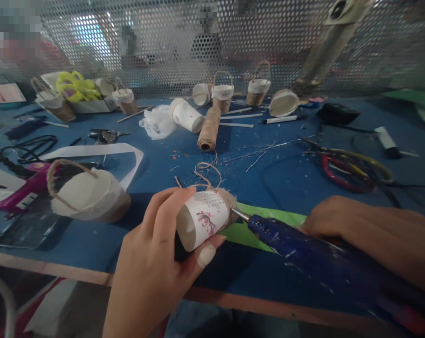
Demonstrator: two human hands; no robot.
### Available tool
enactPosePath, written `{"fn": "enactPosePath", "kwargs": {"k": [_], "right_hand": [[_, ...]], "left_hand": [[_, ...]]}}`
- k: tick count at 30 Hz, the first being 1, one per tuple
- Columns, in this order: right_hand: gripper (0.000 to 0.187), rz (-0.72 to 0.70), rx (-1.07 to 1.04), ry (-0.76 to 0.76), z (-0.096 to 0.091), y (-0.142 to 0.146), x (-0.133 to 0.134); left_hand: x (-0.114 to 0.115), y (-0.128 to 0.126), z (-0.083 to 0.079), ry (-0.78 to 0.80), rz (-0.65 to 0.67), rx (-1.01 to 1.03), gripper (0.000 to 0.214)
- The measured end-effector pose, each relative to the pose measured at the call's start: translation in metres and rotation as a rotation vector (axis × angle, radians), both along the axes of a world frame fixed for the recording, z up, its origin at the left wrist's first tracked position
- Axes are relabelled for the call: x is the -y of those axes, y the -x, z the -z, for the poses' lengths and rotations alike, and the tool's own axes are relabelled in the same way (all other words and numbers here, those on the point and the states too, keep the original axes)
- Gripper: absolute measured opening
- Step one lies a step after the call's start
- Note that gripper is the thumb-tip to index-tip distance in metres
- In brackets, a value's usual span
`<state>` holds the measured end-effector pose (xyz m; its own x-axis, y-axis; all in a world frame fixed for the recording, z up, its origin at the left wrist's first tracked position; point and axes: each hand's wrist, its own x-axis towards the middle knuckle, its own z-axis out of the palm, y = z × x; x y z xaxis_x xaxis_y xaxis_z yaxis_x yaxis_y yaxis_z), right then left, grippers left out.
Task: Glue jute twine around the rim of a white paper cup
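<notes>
My left hand (159, 244) is closed around a white paper cup (210, 216) printed with pink blossoms. The cup lies on its side, its open end toward the lower left, and jute twine (230, 203) is wound about its base end. My right hand (353, 225) grips a blue hot glue gun (304, 249), whose metal nozzle points left and meets the twine-wrapped part. From the cup, loose twine loops (208, 176) lead back toward a twine spool (210, 129). A green strip (254, 225) lies beneath the cup and glue gun.
A small twine-wrapped basket (93, 195) with a handle stands at left, beside a magenta glue gun (22, 188). Several similar baskets (223, 96) line the back near the perforated metal screen (163, 56). Red-handled pliers (346, 173) lie at right; white ribbon (93, 150) curls at left.
</notes>
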<state>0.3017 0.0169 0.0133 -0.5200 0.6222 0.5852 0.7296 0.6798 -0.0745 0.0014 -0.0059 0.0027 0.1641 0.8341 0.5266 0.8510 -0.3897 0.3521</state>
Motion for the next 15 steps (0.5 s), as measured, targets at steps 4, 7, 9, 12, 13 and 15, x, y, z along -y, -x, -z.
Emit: {"fn": "enactPosePath", "kwargs": {"k": [4,7,9,12,13,15], "right_hand": [[0.036,0.050,0.003,0.031,-0.012,0.007,-0.001],[0.042,0.059,0.013,0.046,-0.007,0.003,0.003],[0.042,0.045,0.013,0.045,-0.007,0.001,0.003],[0.040,0.024,0.012,0.045,-0.012,0.005,0.001],[0.040,0.025,0.008,0.047,-0.015,0.007,0.001],[0.038,0.029,-0.003,0.057,-0.018,0.009,0.003]], "left_hand": [[0.000,0.000,0.000,0.000,0.007,0.002,0.049],[0.000,-0.001,-0.001,-0.008,0.006,0.002,0.049],[0.000,-0.001,-0.001,-0.003,0.010,0.010,0.049],[0.000,-0.001,-0.002,0.010,0.011,0.020,0.049],[0.000,-0.002,-0.002,0.012,0.011,0.021,0.049],[0.000,-0.002,-0.001,0.010,0.013,0.022,0.049]]}}
